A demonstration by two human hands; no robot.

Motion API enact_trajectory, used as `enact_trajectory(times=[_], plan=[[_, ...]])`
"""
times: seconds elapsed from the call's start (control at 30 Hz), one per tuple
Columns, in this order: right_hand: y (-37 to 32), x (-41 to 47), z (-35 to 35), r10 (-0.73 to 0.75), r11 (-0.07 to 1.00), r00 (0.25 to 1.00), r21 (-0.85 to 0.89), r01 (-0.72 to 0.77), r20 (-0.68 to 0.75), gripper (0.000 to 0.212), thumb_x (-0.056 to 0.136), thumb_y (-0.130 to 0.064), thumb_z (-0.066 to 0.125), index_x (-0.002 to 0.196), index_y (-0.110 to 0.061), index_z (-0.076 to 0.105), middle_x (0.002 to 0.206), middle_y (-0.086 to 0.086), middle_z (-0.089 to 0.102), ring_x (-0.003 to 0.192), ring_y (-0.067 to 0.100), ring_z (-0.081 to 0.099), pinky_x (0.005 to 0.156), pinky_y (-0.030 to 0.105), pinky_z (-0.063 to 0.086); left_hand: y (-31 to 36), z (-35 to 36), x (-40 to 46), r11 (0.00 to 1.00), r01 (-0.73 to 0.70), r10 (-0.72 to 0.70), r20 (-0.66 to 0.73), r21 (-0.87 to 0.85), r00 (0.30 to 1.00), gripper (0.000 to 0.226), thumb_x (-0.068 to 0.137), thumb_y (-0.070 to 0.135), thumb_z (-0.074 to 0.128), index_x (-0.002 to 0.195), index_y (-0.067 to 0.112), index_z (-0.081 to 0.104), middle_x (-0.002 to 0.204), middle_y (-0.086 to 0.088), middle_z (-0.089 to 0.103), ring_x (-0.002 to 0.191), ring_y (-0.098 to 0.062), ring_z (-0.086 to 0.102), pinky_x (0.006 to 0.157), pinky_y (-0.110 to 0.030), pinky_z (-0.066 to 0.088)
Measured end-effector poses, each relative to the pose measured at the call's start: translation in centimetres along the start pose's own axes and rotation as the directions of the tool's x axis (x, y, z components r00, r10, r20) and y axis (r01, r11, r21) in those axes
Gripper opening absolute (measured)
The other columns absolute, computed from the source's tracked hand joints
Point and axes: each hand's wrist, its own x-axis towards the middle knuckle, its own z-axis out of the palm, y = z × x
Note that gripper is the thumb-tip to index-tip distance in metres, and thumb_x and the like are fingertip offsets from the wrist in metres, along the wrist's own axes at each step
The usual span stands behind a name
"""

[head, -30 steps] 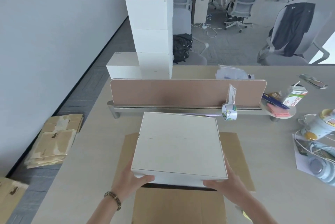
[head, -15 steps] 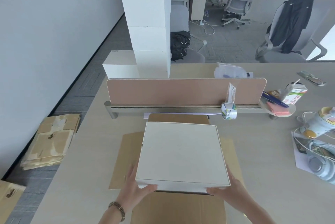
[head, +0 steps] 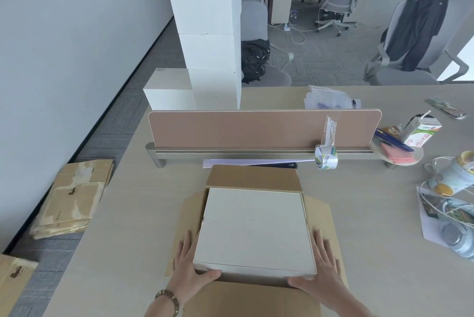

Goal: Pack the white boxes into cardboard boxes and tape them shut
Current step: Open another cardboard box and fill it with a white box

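Open-plan office, pale wood desk (head: pixel 115 214) running along a grey-white wall. A low tan divider panel (head: pixel 256 128) stands across the desk on a metal rail.

Near edge of desk: an open cardboard box (head: pixel 252 178), all four flaps folded outward. A white box (head: pixel 254 229) sits down inside it, its top face level with or just above the rim; far flap stands up behind it.

Left hand (head: pixel 188 268), beaded bracelet on the wrist, lies along the left side of the white box, fingers straight and pointing away, thumb hooked round the near corner. Right hand (head: pixel 322 270) mirrors it on the right side, fingers straight and flat, thumb spread along the near edge. Whether the hands press on the box sides or rest on the side flaps, cannot tell for certain.

Behind the divider, far left: a stack of white boxes (head: pixel 207 34), three high, with one more lower box just beside it on the left.

A roll of clear tape (head: pixel 325 159) leans against the divider rail, loose end sticking up. To the right: a drink carton (head: pixel 423 132) with straw, a pen, pink notes on a small round shelf, headphones (head: pixel 459 237) and cables on paper.

On the floor at left, flattened cardboard boxes (head: pixel 71 198) in a pile. Office chairs beyond, a dark jacket (head: pixel 415 29) draped over one.
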Motion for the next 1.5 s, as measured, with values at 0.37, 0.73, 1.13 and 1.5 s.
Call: enact_trajectory(times=[0.37,0.73,1.13,1.5], plan=[[1.8,0.5,0.8,-0.076,0.993,0.997,-0.086,0.077,0.017,0.105,0.071,-0.090,0.036,0.145,-0.052,-0.028,0.149,-0.023,-0.045,0.145,0.012,-0.035,0.122,0.045,-0.003,-0.1,-0.1,-0.1,0.992,-0.039,0.029,0.086,0.121,0.996,0.116,0.064,0.075,0.062,0.142,0.060,-0.023,0.150,0.020,-0.034,0.141,-0.006,-0.024,0.123,-0.051,0.005],[3.8,1.1,-0.3,0.208,0.976,0.960,0.112,-0.189,-0.188,0.078,0.084,-0.074,0.033,0.152,-0.037,0.027,0.163,-0.004,0.014,0.149,0.023,0.020,0.117,0.048,0.020,-1.9,-2.7,1.3,0.945,0.263,-0.292,-0.135,-0.197,0.947,0.110,0.081,0.077,0.050,0.159,0.015,0.003,0.167,-0.005,0.006,0.153,-0.020,0.005,0.124,-0.042,0.009],[4.0,-1.4,-6.4,0.407,0.841,0.833,0.510,-0.182,-0.374,0.042,0.095,-0.036,0.064,0.134,-0.026,0.053,0.111,0.005,0.068,0.103,0.028,0.062,0.085,0.040,0.049,1.0,-9.2,-1.0,0.906,0.141,-0.344,-0.505,-0.398,0.792,0.011,0.096,0.020,0.060,0.105,0.016,0.063,0.104,-0.009,0.067,0.091,-0.031,0.059,0.074,-0.035,0.043],[-1.8,0.8,-0.3,-0.013,0.988,0.997,0.153,0.024,-0.075,0.041,0.099,-0.051,0.047,0.137,-0.065,0.037,0.163,-0.003,0.009,0.148,0.023,0.023,0.115,0.043,0.032,3.9,-1.6,0.8,0.998,-0.057,0.056,-0.035,-0.036,0.998,0.059,0.101,0.043,0.048,0.147,0.061,0.017,0.166,-0.003,-0.010,0.154,-0.022,0.007,0.123,-0.042,0.018]])
